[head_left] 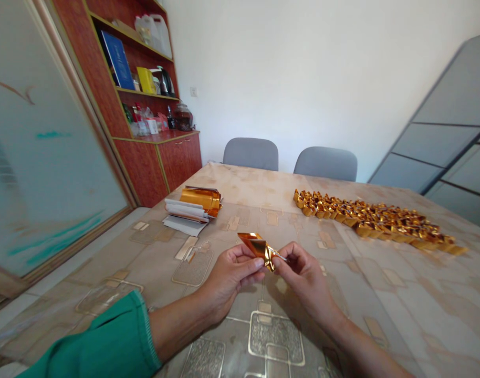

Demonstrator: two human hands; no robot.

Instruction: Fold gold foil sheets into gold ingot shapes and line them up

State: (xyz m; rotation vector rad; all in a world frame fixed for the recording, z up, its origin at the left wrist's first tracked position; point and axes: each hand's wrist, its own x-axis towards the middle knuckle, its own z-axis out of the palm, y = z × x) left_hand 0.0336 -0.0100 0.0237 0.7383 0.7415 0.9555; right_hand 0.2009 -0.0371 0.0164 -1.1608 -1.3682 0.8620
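Observation:
A partly folded piece of gold foil paper (256, 244) is held between both hands above the table. My left hand (237, 270) pinches its left and lower side, thumb in front and fingers behind. At the right end, my right hand (301, 268) grips a narrow, crumpled tip between thumb and forefinger. To the left beyond the hands lies a curled stack of gold foil sheets (200, 198) with white undersides. Many folded gold foil pieces (366, 215) stand in packed rows at the right.
A patterned cover lies over the table (240, 184). Two grey chairs (251, 152) stand at its far edge. A reddish wooden cabinet (161, 163) with bottles and boxes is at the back left, beside a frosted glass door (47, 131).

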